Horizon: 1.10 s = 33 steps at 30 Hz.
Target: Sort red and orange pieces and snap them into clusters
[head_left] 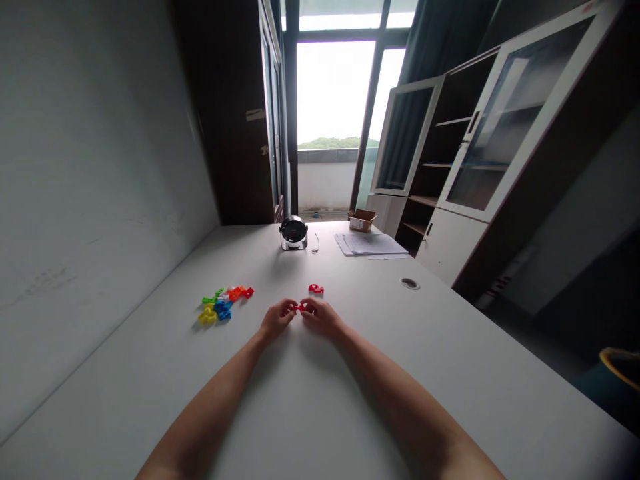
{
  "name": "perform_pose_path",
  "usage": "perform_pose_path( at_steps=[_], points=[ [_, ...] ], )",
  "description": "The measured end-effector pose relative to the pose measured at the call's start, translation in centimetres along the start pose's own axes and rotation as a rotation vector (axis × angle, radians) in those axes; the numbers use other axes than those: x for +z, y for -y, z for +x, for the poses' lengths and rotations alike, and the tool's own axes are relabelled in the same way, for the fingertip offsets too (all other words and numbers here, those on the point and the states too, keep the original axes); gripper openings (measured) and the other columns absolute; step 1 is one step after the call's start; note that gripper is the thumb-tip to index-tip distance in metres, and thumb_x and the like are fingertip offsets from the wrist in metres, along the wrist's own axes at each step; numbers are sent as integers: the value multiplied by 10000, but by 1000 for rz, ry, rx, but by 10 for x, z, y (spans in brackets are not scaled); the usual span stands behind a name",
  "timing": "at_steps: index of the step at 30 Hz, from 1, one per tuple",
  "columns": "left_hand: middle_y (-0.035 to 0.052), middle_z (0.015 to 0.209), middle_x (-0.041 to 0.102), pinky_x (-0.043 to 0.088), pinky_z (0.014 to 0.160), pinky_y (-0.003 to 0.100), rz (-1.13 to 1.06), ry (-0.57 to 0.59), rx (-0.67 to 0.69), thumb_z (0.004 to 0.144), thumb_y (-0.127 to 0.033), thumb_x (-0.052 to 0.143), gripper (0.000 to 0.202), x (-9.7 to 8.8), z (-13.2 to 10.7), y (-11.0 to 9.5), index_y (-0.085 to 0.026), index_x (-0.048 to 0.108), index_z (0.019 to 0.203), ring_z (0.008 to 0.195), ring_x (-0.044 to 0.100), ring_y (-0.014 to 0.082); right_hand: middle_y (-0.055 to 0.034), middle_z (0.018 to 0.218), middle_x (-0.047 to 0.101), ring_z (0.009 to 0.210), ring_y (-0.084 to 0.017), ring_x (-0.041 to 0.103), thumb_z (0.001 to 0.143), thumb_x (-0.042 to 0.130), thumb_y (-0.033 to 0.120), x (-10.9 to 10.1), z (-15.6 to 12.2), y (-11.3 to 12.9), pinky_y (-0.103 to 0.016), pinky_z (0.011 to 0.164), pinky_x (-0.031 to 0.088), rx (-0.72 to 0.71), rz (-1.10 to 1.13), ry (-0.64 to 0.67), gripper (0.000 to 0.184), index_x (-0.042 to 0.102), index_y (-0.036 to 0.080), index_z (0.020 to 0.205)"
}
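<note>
My left hand [277, 319] and my right hand [323, 316] meet at the middle of the white table [450, 373], fingers curled. Between their fingertips they pinch a small red plastic piece [299, 307]. Another red piece [316, 289] lies on the table just beyond my right hand. To the left of my left hand sits a loose pile of coloured plastic pieces [223, 303] in yellow, green, blue, orange and red.
A small round black and silver fan [293, 233] stands at the table's far end. A stack of papers [370, 244] and a small cardboard box [363, 219] lie at the far right. A cable hole [410, 283] is in the tabletop. Cabinets line the right wall.
</note>
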<state>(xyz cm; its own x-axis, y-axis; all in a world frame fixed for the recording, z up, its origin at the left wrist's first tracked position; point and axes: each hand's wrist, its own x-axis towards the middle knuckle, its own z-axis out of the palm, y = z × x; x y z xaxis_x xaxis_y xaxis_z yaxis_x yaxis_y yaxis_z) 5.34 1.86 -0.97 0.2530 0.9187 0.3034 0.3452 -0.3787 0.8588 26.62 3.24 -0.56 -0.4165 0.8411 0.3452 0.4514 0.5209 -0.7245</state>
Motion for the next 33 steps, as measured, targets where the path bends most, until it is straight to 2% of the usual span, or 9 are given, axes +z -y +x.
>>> perform_pose_path(
  at_steps=[5, 10, 14, 20, 26, 29, 33],
  points=[
    [27, 908, 724, 479, 684, 235, 37, -11, -13, 854, -341, 610, 238, -1, -1, -7, -201, 668, 1038, 718, 626, 128, 9, 788, 692, 629, -119, 584, 863, 629, 286, 2, -2, 1, -235, 622, 443, -46, 16, -29, 352, 599, 232, 1210],
    [19, 857, 717, 457, 669, 228, 121, 15, -28, 868, -419, 599, 261, -4, -2, -17, -191, 687, 963, 719, 615, 134, 6, 745, 672, 628, -120, 581, 865, 632, 262, 3, -1, 3, -233, 616, 436, -53, -59, -109, 139, 653, 220, 996],
    [15, 834, 707, 447, 668, 227, 161, 28, -11, 880, -447, 586, 284, -5, -3, -19, -189, 690, 936, 721, 604, 135, 1, 758, 671, 646, -114, 579, 864, 633, 228, 2, -1, 4, -227, 627, 425, -109, -124, -99, 32, 654, 205, 871],
    [13, 834, 714, 447, 666, 229, 194, 36, -10, 871, -394, 590, 246, -4, -3, -19, -201, 707, 969, 718, 604, 138, 4, 798, 686, 674, -118, 592, 856, 675, 220, 3, -2, 4, -227, 652, 432, -66, -164, -71, 145, 662, 211, 1000],
    [15, 860, 722, 456, 677, 232, 189, 39, 11, 869, -376, 586, 229, -4, -4, -20, -211, 707, 973, 726, 605, 139, -24, 860, 692, 850, -166, 591, 858, 693, 229, 3, -1, 3, -264, 767, 448, -109, -288, -52, 73, 697, 214, 929],
    [14, 886, 723, 466, 683, 226, 143, 39, -15, 867, -339, 574, 262, -3, -3, -18, -216, 681, 1072, 717, 614, 129, -35, 882, 695, 898, -183, 582, 869, 683, 242, 3, 0, 3, -282, 817, 444, -73, -368, -84, 42, 703, 219, 896],
    [14, 874, 716, 471, 672, 223, 143, 23, -46, 857, -319, 568, 323, -3, -1, -11, -211, 656, 1148, 703, 614, 126, -52, 934, 692, 946, -200, 574, 883, 640, 228, 3, 1, 1, -306, 873, 423, 72, -490, -176, 78, 696, 224, 830]
  ],
)
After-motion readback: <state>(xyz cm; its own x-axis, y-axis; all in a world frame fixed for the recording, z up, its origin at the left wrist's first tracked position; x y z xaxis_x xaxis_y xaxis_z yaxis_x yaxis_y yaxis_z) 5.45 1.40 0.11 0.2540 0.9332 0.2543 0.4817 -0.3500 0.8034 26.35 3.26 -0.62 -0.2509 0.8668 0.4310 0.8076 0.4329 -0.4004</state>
